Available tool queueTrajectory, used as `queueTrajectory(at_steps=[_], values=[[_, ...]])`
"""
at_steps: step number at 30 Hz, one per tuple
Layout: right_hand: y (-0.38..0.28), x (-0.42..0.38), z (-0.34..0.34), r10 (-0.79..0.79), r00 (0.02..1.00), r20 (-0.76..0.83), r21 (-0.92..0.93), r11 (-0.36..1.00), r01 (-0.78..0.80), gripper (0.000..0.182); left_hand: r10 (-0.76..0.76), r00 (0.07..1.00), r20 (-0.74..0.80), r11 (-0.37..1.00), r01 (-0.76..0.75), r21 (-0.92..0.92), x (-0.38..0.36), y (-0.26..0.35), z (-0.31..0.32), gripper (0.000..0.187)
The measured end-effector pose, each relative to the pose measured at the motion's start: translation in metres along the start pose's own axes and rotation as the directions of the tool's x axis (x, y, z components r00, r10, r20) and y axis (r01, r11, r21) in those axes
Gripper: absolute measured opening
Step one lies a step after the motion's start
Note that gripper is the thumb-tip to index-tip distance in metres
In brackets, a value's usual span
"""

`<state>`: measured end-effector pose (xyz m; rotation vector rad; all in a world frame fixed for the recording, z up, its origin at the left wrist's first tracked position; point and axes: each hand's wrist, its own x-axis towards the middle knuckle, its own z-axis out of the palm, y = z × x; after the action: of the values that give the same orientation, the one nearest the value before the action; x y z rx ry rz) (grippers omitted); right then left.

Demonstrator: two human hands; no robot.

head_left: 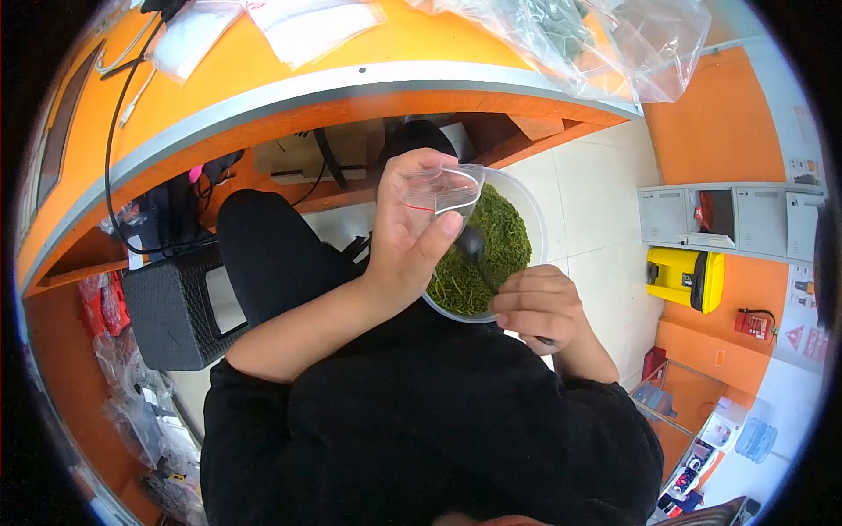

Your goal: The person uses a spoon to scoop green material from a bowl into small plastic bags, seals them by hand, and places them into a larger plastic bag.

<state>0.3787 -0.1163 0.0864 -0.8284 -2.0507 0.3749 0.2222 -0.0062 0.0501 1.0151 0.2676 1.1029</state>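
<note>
Green shreds [504, 232] lie in a round tub [539, 230] close to the body, presumably for easy reach. Left hand [402, 235]: thumb and fingers partly spread on a clear bag [452, 189], apparently keeping its mouth open. Right hand [544, 307]: fingers curled closed around a dark spoon [471, 245].

One head-worn, wide-angle view looks forward and steeply down onto the bowl [539, 226] from nearby.
</note>
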Motion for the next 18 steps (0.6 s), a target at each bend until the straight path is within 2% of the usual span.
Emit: queueTrajectory(at_steps=[1, 2, 5, 6, 8, 9, 10, 12, 14, 16, 18], values=[[-0.001, -0.001, 0.002, 0.028, 0.997, -0.066, 0.087, 0.996, -0.022, 0.014, 0.01, 1.0, 0.001, 1.0, -0.01, -0.007, 0.0, -0.001, 0.0, 0.05], [-0.001, -0.003, 0.0, 0.029, 0.997, -0.067, 0.087, 0.996, -0.023, 0.014, 0.019, 1.0, 0.003, 1.0, -0.019, -0.015, 0.0, -0.001, 0.0, 0.05], [0.0, -0.013, 0.004, 0.252, 0.95, -0.186, 0.278, 0.941, -0.195, 0.019, 0.02, 1.0, 0.004, 1.0, -0.02, -0.005, 0.0, 0.0, 0.001, 0.05], [0.002, -0.016, 0.005, 0.253, 0.949, -0.189, 0.274, 0.942, -0.196, 0.019, 0.019, 1.0, 0.008, 1.0, -0.019, -0.007, 0.0, 0.0, 0.001, 0.05], [0.006, -0.017, 0.005, 0.546, 0.74, -0.394, 0.454, 0.815, -0.359, 0.021, 0.03, 1.0, -0.007, 1.0, -0.03, -0.002, 0.001, -0.001, 0.002, 0.05], [0.007, -0.015, -0.001, 0.625, 0.664, -0.41, 0.506, 0.762, -0.405, 0.022, 0.033, 0.999, -0.007, 0.999, -0.033, -0.004, 0.001, -0.002, 0.002, 0.05], [0.006, -0.016, 0.0, 0.623, 0.667, -0.409, 0.504, 0.763, -0.404, 0.022, 0.036, 0.999, -0.015, 0.999, -0.035, 0.012, 0.0, -0.003, 0.002, 0.049], [0.004, -0.021, 0.006, 0.634, 0.708, -0.311, 0.621, 0.699, -0.353, 0.021, 0.045, 0.999, -0.023, 0.998, -0.044, 0.034, 0.0, -0.003, 0.001, 0.049], [0.004, -0.021, 0.0, 0.616, 0.732, -0.292, 0.59, 0.718, -0.369, 0.022, 0.023, 1.0, -0.015, 0.999, -0.023, 0.039, -0.001, 0.0, 0.0, 0.048], [0.011, -0.024, -0.003, 0.758, 0.579, -0.301, 0.68, 0.596, -0.427, 0.023, 0.031, 0.999, -0.02, 0.999, -0.031, 0.033, -0.002, -0.002, 0.0, 0.048], [0.016, -0.031, -0.012, 0.762, 0.584, -0.28, 0.703, 0.577, -0.416, 0.024, 0.045, 0.999, -0.028, 0.999, -0.045, 0.023, -0.001, -0.003, 0.0, 0.048]])
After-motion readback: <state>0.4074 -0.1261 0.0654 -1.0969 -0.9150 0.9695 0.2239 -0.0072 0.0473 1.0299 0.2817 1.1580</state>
